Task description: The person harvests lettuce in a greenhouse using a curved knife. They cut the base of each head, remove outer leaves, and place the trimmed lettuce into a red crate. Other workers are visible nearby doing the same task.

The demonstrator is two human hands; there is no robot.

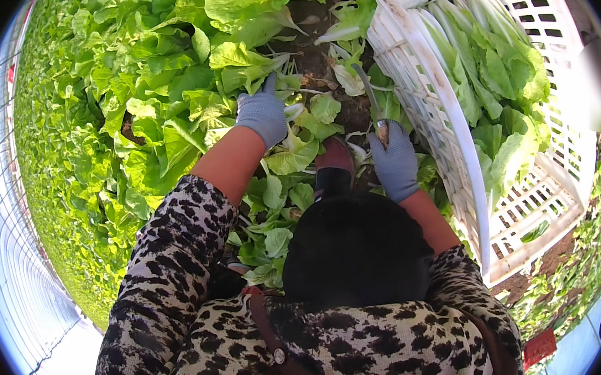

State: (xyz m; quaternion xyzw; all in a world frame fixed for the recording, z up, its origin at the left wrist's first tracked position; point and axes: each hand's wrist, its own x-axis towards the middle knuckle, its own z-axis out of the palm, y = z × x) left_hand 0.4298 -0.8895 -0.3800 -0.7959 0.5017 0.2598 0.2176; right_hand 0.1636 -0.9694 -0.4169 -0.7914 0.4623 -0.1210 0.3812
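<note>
My left hand (pixel 262 116), in a grey-blue knitted glove, is among the leafy greens at the centre left. It is closed at a leafy green (pixel 244 60) with a pale stem end, one finger lying along the stem; leaves hide the other fingers. My right hand (pixel 394 166), gloved alike, is wrapped round the wooden handle of a sickle (pixel 368 86). The thin curved blade points away from me, over the soil beside the crate. Loose and cut leaves (pixel 296 155) lie between my hands.
On the right a white plastic crate (pixel 431 77) with slotted walls stands tilted, holding a bundle of long-stemmed greens (pixel 492 76). A dense bed of greens (pixel 108 99) fills the left. My shoe (pixel 335 155) rests on the ground between my hands, below a strip of soil (pixel 313 42).
</note>
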